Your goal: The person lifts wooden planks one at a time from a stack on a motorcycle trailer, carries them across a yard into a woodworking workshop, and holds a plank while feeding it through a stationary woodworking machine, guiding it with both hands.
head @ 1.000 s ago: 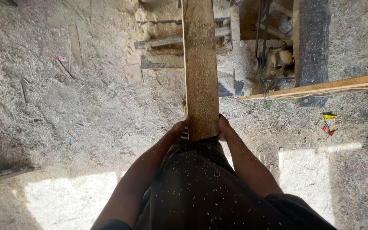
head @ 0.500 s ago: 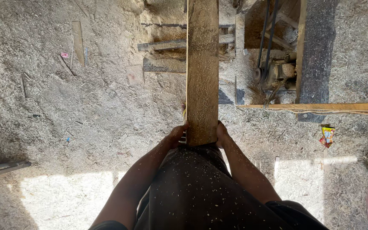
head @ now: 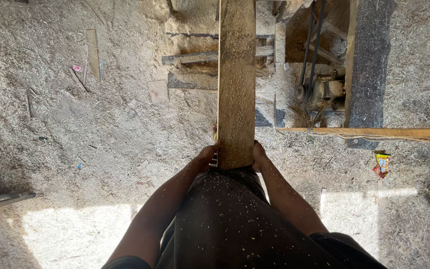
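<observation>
Seen from above: long sawdust-covered plank [head: 236,79] running straight ahead from the waist to the top edge of view, held above a sawdust-strewn floor [head: 75,129]. Left hand [head: 209,152] pressed flat against the plank's left side near its close end, fingers wrapped on the edge; right hand [head: 258,154] clamped on the right side, directly opposite. Near end butted against a dark, chip-flecked garment [head: 225,219]. Right of the plank, a belt-driven machine [head: 319,89] beside a dark beam [head: 369,65]; thin lath [head: 374,133] lying crosswise. Crumpled wrapper [head: 381,164] on the floor.
</observation>
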